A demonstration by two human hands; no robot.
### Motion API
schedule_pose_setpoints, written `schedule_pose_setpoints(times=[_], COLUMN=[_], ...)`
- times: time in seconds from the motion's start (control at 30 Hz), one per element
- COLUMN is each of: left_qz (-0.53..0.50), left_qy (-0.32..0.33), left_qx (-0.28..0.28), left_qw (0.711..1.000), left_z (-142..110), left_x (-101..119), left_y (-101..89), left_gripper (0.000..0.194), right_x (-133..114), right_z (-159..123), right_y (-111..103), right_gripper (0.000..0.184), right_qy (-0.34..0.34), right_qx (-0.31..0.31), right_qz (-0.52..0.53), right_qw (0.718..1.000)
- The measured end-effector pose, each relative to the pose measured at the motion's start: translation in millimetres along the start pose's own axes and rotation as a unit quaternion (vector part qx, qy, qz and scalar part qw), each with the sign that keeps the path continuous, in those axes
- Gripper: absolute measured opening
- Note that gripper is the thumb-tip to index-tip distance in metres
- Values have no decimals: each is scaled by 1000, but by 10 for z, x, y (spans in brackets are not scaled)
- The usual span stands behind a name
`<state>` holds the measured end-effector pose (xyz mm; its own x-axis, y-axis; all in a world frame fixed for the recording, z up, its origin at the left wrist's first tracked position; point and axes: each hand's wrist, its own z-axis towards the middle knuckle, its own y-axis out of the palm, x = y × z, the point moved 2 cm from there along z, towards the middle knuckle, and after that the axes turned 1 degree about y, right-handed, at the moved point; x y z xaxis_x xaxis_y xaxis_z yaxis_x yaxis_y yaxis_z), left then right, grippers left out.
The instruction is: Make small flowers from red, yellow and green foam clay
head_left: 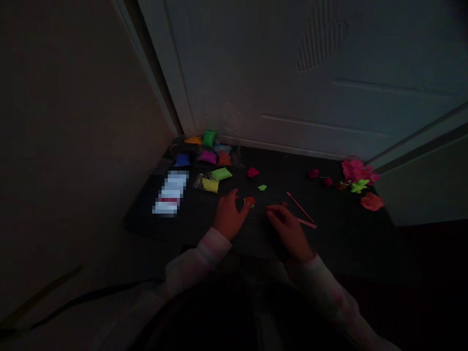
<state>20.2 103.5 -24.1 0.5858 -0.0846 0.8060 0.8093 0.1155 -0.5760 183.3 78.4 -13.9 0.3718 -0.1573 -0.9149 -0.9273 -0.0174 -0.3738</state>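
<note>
Light is dim over the dark surface [252,237], where an orange piece [250,200] edged in pale green lies; take it as the clock's centre. At 8 o'clock is the left hand [230,215], its thumb and fingers spread apart and the thumb tip right at the piece, though whether it touches I cannot tell. The right hand [290,233], at 4 o'clock, has its fingers curled toward the thumb; I cannot tell whether it pinches anything.

A light green scrap [262,187] sits between 1 and 2 o'clock, and a magenta lump [252,172] at 12. Between 10 and 11 lies a light green packet [221,174], with a yellow packet [210,185] just beside it at 10. Farther off, a green packet [209,138] is at 11, and a blue packet [182,160] at 10. At 9 is a blurred pale rectangle [170,194].

At 3 o'clock, a thin pink stick [300,206] lies near the right hand; well beyond it is a coral flower-like piece [372,201].
</note>
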Motion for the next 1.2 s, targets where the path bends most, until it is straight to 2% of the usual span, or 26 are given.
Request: schedule_pose_setpoints(times=[0.2, 0.43, 0.57, 0.73, 0.9, 1.07, 1.2], left_qz=[122, 143, 137, 122, 95, 42, -30], left_qy=[26, 49, 46, 68, 66, 47, 5], left_qx=[-31, -35, -21, -22, -33, -43, -62], left_qw=[992, 988, 989, 990, 993, 997, 998], left_z=[90, 90, 111, 137, 162, 180, 190], left_x=[113, 134, 130, 124, 123, 139, 129], left_y=[106, 133, 107, 68, 64, 55, 31], left_gripper=[62, 62, 56, 30, 22, 14, 9], right_x=[195, 248, 244, 234, 210, 210, 218], right_z=[-188, -232, -245, -257, -261, -266, -261], right_y=[-6, -10, -19, -30, -40, -44, -43], right_gripper=[26, 21, 20, 18, 17, 18, 18], right_qy=[-14, -31, -50, -71, -79, -84, -86], right_qx=[19, 34, 34, 37, 36, 33, 37], right_qz=[26, 30, 26, 16, 7, 2, -1], right_qw=[999, 998, 998, 997, 996, 996, 996])
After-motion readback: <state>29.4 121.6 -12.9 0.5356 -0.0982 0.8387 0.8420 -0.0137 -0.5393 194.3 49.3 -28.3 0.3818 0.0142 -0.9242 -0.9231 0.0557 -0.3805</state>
